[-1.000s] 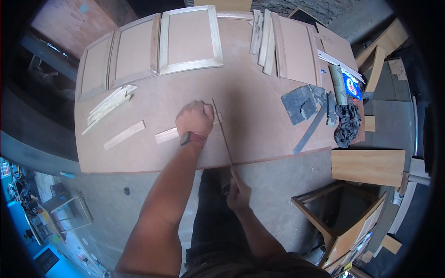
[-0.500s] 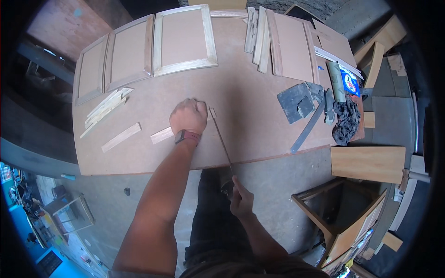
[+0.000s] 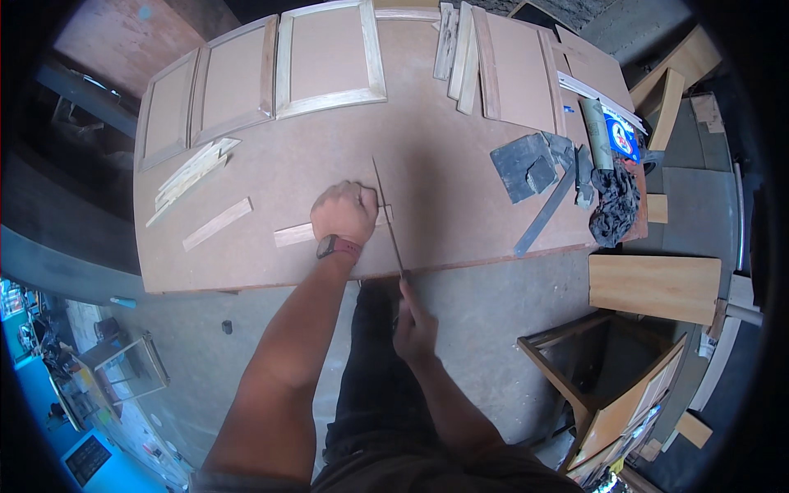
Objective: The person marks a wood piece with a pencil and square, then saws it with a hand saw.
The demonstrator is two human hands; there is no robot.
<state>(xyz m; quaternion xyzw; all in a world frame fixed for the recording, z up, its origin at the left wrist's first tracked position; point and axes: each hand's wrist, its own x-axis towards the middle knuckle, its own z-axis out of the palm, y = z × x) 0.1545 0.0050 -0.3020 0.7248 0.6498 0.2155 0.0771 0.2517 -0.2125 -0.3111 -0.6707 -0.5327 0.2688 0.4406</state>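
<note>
My left hand (image 3: 345, 214) is closed over a narrow wooden strip (image 3: 292, 236), pressing it against the tabletop. A watch with a reddish band is on that wrist. My right hand (image 3: 415, 333), near the table's front edge, grips the handle end of a hand saw; its fingers hide most of the handle. Seen almost edge-on, the saw's thin blade (image 3: 394, 244) crosses the strip near its right end, just right of my left hand. The blade's tip reaches onto the table beyond the strip. How deep the cut goes cannot be made out.
A loose strip (image 3: 218, 224) and several pale offcuts (image 3: 191, 179) lie to the left. Framed panels (image 3: 329, 62) line the table's far side. Dark sheets of sandpaper (image 3: 514, 168), a black crumpled cloth (image 3: 615, 209) and a blue package (image 3: 622, 135) are on the right.
My right hand has pushed the saw forward, away from me, so more blade extends past the strip. My left hand stays on the strip. The whole view has shifted slightly.
</note>
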